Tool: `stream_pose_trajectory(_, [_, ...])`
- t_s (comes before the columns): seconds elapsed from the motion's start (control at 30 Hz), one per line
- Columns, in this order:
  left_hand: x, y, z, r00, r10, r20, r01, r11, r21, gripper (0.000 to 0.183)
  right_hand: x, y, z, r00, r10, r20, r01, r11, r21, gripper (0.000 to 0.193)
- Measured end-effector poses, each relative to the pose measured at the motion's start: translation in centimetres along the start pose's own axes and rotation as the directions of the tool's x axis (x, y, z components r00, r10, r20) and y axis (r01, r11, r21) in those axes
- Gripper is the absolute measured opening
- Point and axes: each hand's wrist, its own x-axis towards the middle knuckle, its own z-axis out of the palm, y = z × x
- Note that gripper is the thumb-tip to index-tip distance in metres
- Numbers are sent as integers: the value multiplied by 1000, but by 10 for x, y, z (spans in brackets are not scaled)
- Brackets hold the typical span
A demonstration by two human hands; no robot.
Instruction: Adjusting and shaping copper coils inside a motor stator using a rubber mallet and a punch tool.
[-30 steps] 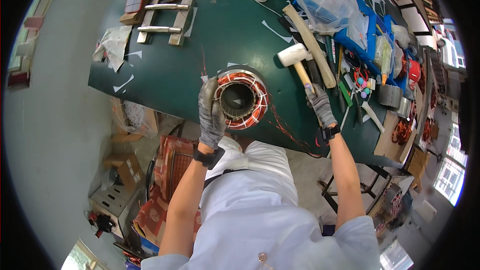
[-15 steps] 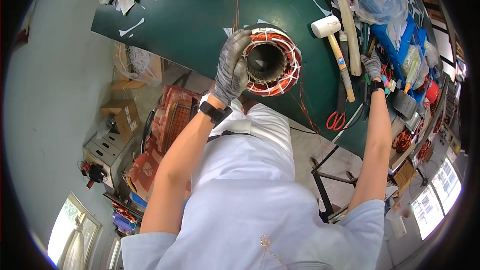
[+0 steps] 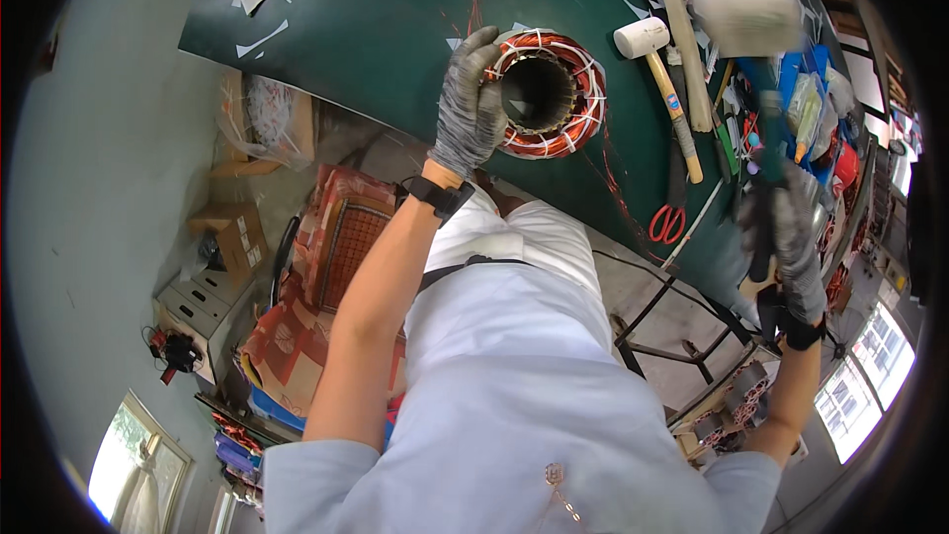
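My left hand (image 3: 469, 99), in a grey glove, is wrapped against the left side of a motor stator (image 3: 589, 99). The stator stands with its round bore facing up, and its copper-coloured windings are tied with white lacing. My right hand (image 3: 794, 237), also gloved, is raised at the right and closed round the handle of a mallet (image 3: 748, 22). Motion blurs this mallet; its head is pale and blocky, its handle dark. Loose thin copper wires (image 3: 615, 183) trail from the stator.
A white-headed mallet (image 3: 643, 37) lies on the green table (image 3: 366, 49), beside a wooden stick (image 3: 680, 40) and red-handled scissors (image 3: 667, 223). Tools and blue bins (image 3: 806, 69) crowd the right edge. White paper scraps (image 3: 263, 40) lie at the left. A patterned chair (image 3: 346, 237) stands below.
My right hand has come up from among the tools with a mallet and moved nearer to me. My left hand stays on the stator, which sits slightly farther right in view.
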Motion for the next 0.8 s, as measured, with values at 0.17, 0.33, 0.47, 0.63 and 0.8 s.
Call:
stream_pose_trajectory(0.17, [-9, 25, 10, 993, 116, 36, -120, 895, 430, 18, 51, -44, 31, 929, -157, 336, 322, 793, -517, 35])
stream_pose_trajectory(0.33, [-14, 20, 7, 995, 96, -23, -68, 839, 540, 16, 71, -51, 5, 810, -242, 535, 387, 905, -176, 30])
stream_pose_trajectory(0.47, [-2, 21, 14, 982, 186, -30, -136, 811, 569, 19, 54, -43, 34, 871, 130, 475, 224, 754, -617, 34])
stream_pose_trajectory(0.63, [-5, 14, -4, 993, 98, 68, -119, 774, 622, 18, 63, -38, 8, 920, 210, 332, 65, 753, -655, 33])
stream_pose_trajectory(0.8, [5, 7, -2, 977, 192, 91, -211, 830, 517, 29, 78, -28, -50, 955, 184, 234, -48, 870, -490, 31])
